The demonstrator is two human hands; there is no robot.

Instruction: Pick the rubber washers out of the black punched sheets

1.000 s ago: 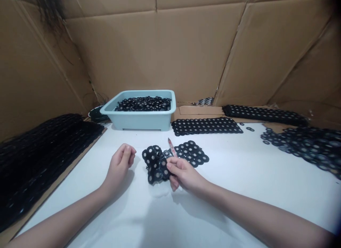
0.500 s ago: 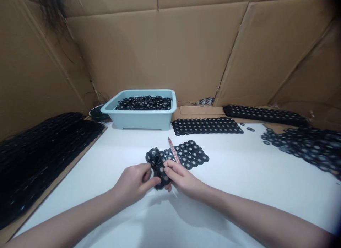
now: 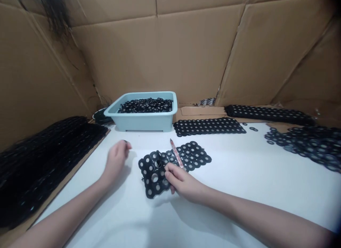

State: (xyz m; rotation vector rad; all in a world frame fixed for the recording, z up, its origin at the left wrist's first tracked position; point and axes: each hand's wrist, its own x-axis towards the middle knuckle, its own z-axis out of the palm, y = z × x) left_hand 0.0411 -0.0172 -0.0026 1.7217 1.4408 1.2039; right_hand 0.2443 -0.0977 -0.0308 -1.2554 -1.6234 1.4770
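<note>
A strip of joined black rings (image 3: 151, 170) with pale round centres lies across the middle of the white table, its left end lifted and partly folded. My right hand (image 3: 183, 180) is closed on the strip's near edge, thumb on top. A slim pointed red-and-white tool (image 3: 176, 154), like a pen or seam ripper, rests over the strip just beyond that hand. My left hand (image 3: 116, 161) is off to the left, apart from the strip and raised over the table. Its fingers are pinched, with a small black piece at the tips, too small to name.
Behind stands a light-blue basin (image 3: 145, 122) full of black rings. A finished-looking ring strip (image 3: 209, 127) lies beside it, with a stack of strips (image 3: 269, 114) farther right. Loose black rings (image 3: 309, 146) are heaped at right. Black stringy material (image 3: 39, 170) covers cardboard at left.
My left hand has let go of the strip and moved left and away from me. The strip's left end has opened out flatter. My right hand keeps its grip.
</note>
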